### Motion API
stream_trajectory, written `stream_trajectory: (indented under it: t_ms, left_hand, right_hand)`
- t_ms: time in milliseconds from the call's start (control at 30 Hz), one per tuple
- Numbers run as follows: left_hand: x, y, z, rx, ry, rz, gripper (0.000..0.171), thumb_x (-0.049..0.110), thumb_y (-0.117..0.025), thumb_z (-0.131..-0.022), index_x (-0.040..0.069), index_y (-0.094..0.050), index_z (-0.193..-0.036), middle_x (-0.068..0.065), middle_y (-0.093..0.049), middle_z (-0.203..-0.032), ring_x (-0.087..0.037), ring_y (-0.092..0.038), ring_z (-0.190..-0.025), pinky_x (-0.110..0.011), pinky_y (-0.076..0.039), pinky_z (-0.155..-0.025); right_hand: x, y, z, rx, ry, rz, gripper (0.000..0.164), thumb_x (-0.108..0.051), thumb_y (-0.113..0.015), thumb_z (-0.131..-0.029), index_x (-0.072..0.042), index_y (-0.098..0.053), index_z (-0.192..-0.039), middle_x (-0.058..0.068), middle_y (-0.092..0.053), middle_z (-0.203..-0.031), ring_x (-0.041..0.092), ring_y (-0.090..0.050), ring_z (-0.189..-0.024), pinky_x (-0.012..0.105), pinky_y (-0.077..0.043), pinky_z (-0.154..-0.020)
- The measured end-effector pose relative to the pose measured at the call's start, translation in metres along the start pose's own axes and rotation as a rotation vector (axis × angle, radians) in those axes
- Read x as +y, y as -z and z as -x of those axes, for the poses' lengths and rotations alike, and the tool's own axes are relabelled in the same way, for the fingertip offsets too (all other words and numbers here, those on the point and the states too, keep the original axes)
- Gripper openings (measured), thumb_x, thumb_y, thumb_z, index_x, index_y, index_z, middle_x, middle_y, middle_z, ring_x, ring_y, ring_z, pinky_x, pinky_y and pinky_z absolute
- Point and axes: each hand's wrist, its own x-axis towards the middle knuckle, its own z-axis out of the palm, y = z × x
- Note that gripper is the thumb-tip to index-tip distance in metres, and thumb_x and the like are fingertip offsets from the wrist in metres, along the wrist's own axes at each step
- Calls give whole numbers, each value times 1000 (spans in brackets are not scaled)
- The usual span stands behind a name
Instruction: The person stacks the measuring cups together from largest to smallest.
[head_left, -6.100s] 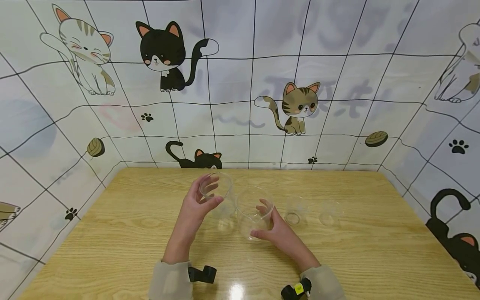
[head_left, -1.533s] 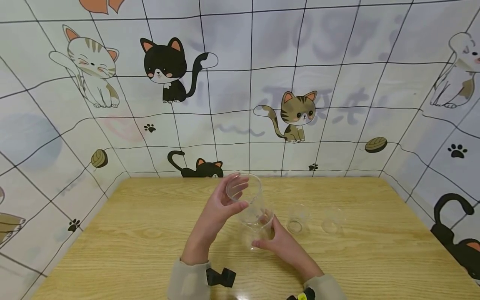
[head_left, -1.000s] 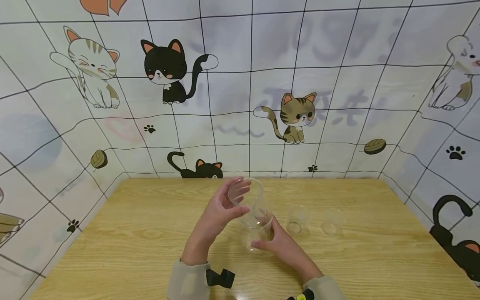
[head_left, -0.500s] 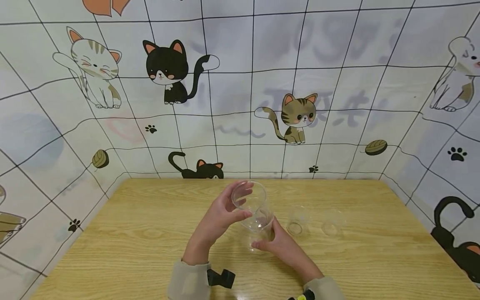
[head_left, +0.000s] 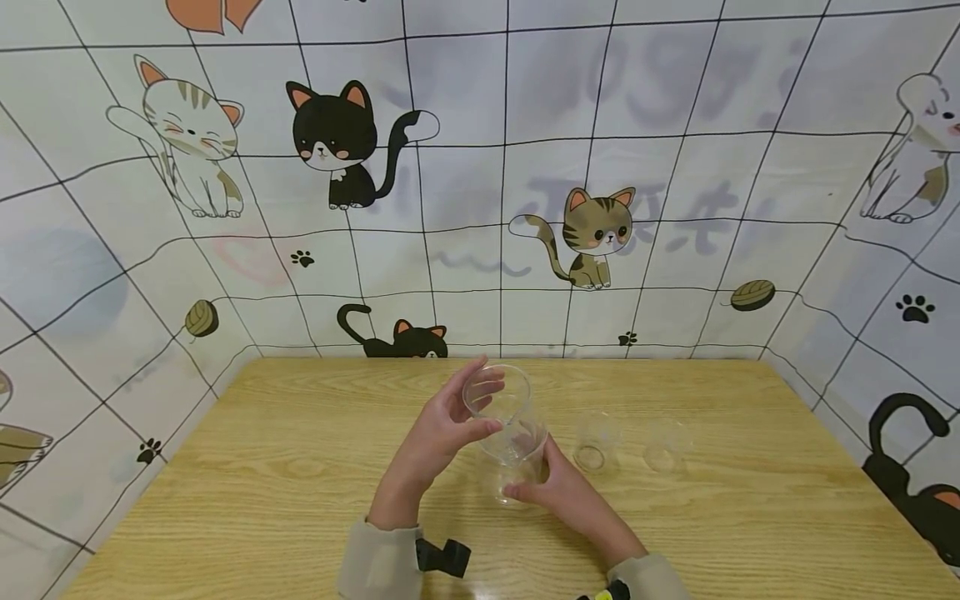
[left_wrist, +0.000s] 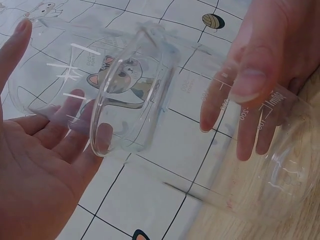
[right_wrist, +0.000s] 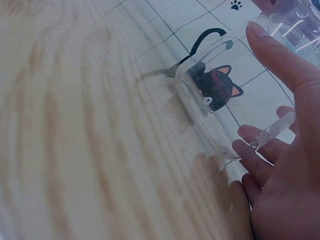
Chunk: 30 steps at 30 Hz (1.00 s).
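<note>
Head view: two clear beakers are in hand above the wooden table (head_left: 300, 467). The lower beaker (head_left: 495, 477), taken as the landmark, appears to stand on the tabletop. The upper beaker (head_left: 517, 398) is over it, its base within the lower beaker's mouth; the left wrist view confirms the overlap. Exact depth of entry cannot be determined through the clear walls.

Hands: the left hand (head_left: 444, 429), above and left of the lower beaker, grasps the upper beaker, thumb on the near side and fingers on the far side. The right hand (head_left: 558, 482), at the right side of the lower beaker, grasps it, its thumb likewise in front. Neither beaker is released.

Change noted: some seconds earlier the upper beaker was held just to the left of the lower beaker; it has since been brought across and over its mouth, then down slightly. Over the last half second its position is nearly unaltered. In this inspector's judgement, the side-by-side arrangement has given way to a partial nesting, with both grasps bearing on alignment.

Other items: right of the lower beaker are a first small clear vessel (head_left: 590, 456) and, farther right, a second small clear vessel (head_left: 664, 457), neither touched. Behind it hangs a cat-patterned backdrop (head_left: 465, 179).
</note>
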Motion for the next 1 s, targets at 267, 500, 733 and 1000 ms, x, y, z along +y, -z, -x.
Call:
stream_trajectory:
  t_ms: [267,500,733,1000]
  left_hand:
    - [10,-3,2,8,22,-55,66,12,-70,-81,23,-37,-138,-7,-43,-140,-19,-36,-132,-45,-28,-108]
    - [8,-1,3,4,38,-82,69,11,-70,-81,17,-35,-140,-5,-43,-141,-18,-34,-134,-41,-34,-105]
    - [-8,4,-2,13,47,-91,67,13,-70,-81,21,-37,-139,4,-42,-141,-20,-31,-135,-44,-32,-106]
    - [-20,6,-4,30,46,-105,65,15,-71,-80,28,-40,-136,11,-41,-140,-16,-33,-134,-44,-29,-108]
  right_hand:
    - [-4,0,2,0,-4,-5,90,-39,-75,-73,-31,-19,-144,1,-36,-143,26,-29,-134,57,-20,-107]
    - [-4,0,2,2,-2,-3,91,-38,-75,-73,-30,-19,-144,2,-37,-143,26,-29,-134,56,-20,-107]
    - [-5,0,2,6,3,3,93,-38,-75,-73,-30,-17,-145,1,-37,-142,25,-28,-134,55,-19,-108]
    - [-6,0,3,-3,0,-3,95,-38,-75,-74,-30,-14,-146,2,-36,-143,26,-29,-134,56,-20,-107]
